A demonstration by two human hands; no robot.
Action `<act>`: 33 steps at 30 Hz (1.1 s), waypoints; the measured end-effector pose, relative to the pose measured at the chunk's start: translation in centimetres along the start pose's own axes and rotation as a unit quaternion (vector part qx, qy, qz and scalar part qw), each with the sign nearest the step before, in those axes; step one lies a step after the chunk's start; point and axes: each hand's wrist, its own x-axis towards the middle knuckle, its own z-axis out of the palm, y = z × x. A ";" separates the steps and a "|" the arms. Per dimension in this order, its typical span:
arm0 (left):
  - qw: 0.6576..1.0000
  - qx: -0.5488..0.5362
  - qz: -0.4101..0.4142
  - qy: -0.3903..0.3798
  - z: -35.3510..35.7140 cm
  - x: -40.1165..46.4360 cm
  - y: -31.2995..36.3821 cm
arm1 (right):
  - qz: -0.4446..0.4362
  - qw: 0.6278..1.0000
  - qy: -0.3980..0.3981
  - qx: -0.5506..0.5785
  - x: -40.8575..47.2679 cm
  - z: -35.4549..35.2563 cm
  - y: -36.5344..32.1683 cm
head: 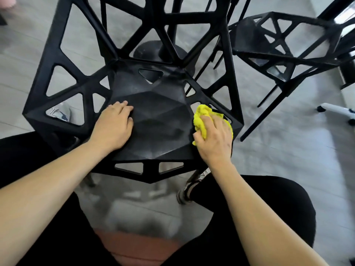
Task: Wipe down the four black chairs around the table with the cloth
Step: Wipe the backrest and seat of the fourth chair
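Grey floor (pixel 288 150) — 2nd chair (pixel 284 45) close by, R hand (pixel 215 139) w/ cloth (pixel 201 118).

I am standing on a pale grey plank floor (pixel 288 169). Directly on it are resting the black chair (pixel 153 116) before me, a second black chair (pixel 284 45), and a round black table base (pixel 151 48).

Most of the crumpled yellow cloth (pixel 201 117) lay hidden under the right hand (pixel 215 137). The second black lattice-frame chair (pixel 284 47) ran off the right edge, smeared with blur. A white wheeled base (pixel 336 110) was cut off there too.
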 end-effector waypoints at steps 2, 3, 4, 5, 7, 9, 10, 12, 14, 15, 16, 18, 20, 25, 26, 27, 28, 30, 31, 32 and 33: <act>1.000 0.004 -0.007 0.009 -0.3 -0.8 0.3 | 0.043 0.998 0.027 0.046 -1.4 0.7 -1.9; 1.000 0.003 -0.009 0.012 -0.4 -1.2 0.4 | 0.056 0.995 0.036 0.074 -2.3 0.9 -3.5; 1.000 -0.002 -0.010 0.015 -0.4 -1.7 0.5 | 0.053 0.993 0.038 0.097 -3.3 1.2 -5.2; 1.000 -0.009 -0.013 0.016 -0.5 -2.0 0.5 | 0.033 0.992 0.036 0.118 -4.3 1.6 -7.1; 0.999 -0.037 -0.020 0.005 -0.6 -2.3 0.3 | -0.021 0.987 0.028 0.157 -6.3 1.8 -11.6; 0.996 -0.082 -0.038 -0.011 -1.1 -2.0 0.0 | -0.063 0.983 0.012 0.172 -7.9 2.0 -15.9; 0.993 -0.104 -0.047 -0.016 -1.4 -2.0 -0.3 | -0.082 0.981 0.004 0.175 -8.5 1.9 -17.5; 0.991 -0.124 -0.053 -0.025 -2.1 -2.2 -0.9 | -0.139 0.974 -0.006 0.177 -8.6 1.7 -17.3; 0.992 -0.120 -0.038 -0.029 -2.4 -2.8 -1.4 | -0.162 0.972 0.015 0.172 -8.6 1.5 -13.4; 0.992 -0.116 -0.031 -0.034 -2.3 -3.1 -1.5 | -0.122 0.978 0.041 0.162 -8.8 1.3 -10.7; 0.993 -0.109 -0.024 -0.033 -2.0 -3.4 -1.4 | -0.049 0.985 0.075 0.146 -8.9 1.2 -7.8; 0.996 -0.087 -0.007 -0.008 -1.3 -4.0 -1.2 | 0.129 0.976 0.124 0.127 -8.7 0.9 -3.7; 0.997 -0.076 -0.005 0.021 -0.7 -4.2 -1.1 | 0.235 0.952 0.134 0.141 -8.3 1.0 -3.2; 0.997 -0.065 0.002 0.039 0.1 -3.9 -1.3 | 0.096 0.977 0.098 0.162 -9.2 1.3 -9.7; 0.997 -0.062 0.002 0.036 0.1 -3.9 -1.4 | 0.061 0.980 0.083 0.168 -9.3 1.4 -11.2; 0.998 -0.059 0.001 0.033 0.1 -3.9 -1.4 | 0.031 0.982 0.069 0.173 -9.3 1.5 -12.3; 0.998 -0.057 0.003 0.032 0.1 -3.9 -1.5 | -0.004 0.983 0.054 0.176 -9.1 1.4 -12.9; 0.998 -0.057 0.007 0.035 0.1 -4.0 -1.6 | -0.085 0.981 0.018 0.170 -8.5 1.1 -11.4; 0.998 -0.057 0.008 0.039 0.1 -4.0 -1.7 | -0.106 0.980 0.007 0.166 -8.0 0.9 -9.5; 0.997 -0.057 0.009 0.043 0.1 -4.0 -1.8 | -0.089 0.983 0.010 0.160 -7.4 0.7 -7.2; 0.997 -0.059 0.007 0.047 0.1 -4.0 -1.8 | -0.038 0.987 0.023 0.152 -6.7 0.4 -4.8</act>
